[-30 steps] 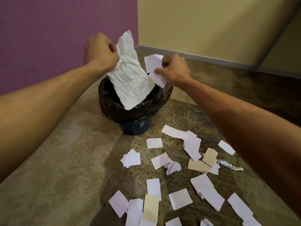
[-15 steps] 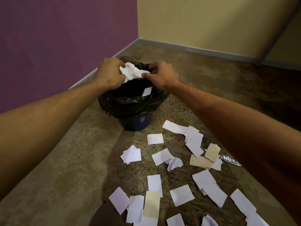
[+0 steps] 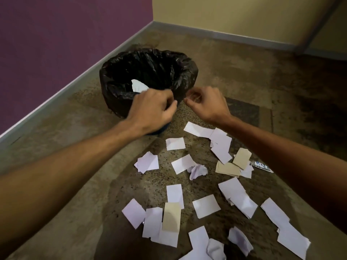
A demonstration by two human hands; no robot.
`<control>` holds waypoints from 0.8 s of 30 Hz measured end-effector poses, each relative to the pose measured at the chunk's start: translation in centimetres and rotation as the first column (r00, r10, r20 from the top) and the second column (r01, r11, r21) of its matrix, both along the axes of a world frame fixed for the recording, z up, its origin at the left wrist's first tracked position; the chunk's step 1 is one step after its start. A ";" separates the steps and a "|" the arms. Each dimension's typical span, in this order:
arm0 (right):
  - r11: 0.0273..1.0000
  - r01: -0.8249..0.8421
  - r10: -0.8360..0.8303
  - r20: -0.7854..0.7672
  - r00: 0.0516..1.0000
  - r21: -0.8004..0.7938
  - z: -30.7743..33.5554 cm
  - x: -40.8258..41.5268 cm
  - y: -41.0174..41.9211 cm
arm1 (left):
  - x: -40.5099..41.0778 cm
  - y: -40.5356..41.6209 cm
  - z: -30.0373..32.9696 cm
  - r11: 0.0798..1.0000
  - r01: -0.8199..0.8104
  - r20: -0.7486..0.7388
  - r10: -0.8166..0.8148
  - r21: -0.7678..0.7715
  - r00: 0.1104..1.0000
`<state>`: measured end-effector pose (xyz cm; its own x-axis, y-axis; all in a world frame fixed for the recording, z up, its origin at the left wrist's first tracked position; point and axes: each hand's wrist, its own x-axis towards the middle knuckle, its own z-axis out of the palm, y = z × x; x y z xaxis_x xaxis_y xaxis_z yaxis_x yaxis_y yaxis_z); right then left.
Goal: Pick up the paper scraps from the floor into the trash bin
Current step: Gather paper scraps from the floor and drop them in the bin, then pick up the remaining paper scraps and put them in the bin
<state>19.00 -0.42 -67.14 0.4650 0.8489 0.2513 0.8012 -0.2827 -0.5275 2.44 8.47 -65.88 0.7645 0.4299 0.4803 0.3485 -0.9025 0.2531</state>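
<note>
A trash bin [image 3: 120, 91] lined with a black bag stands on the floor near the purple wall. White paper [image 3: 138, 86] lies inside it. My left hand [image 3: 153, 107] is in front of the bin's near rim, fingers curled, holding nothing. My right hand [image 3: 205, 103] hovers just right of the bin, fingers loosely curled and empty. Several white paper scraps [image 3: 175, 143] and brown scraps [image 3: 242, 158] lie scattered on the floor below my hands, with crumpled pieces [image 3: 198, 171] among them.
A silver foil wrapper [image 3: 262, 166] lies at the right of the scraps. The purple wall [image 3: 56, 44] runs along the left and a yellow wall [image 3: 225, 14] along the back. The speckled floor [image 3: 262, 81] stretches right of the bin.
Both hands held paper over the bin, pushed it in, then let go. They have pulled back toward me, empty, and the view has tilted down.
</note>
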 end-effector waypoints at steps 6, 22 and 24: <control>0.977 -0.057 0.050 -0.041 0.998 -0.205 -5.5 -1.1 -1.4 | -1.5 -1.3 -7.4 0.995 -0.016 -0.264 -0.011 -0.101 0.964; 0.701 -0.105 0.173 0.026 0.985 -0.706 -14.1 -2.1 -3.2 | -5.4 2.6 -15.4 0.883 -0.422 -0.800 0.098 -0.204 0.592; 0.685 -0.101 0.195 0.047 0.980 -0.722 -14.6 -2.2 -3.4 | -5.4 2.4 -15.9 0.870 -0.435 -0.807 0.076 -0.234 0.586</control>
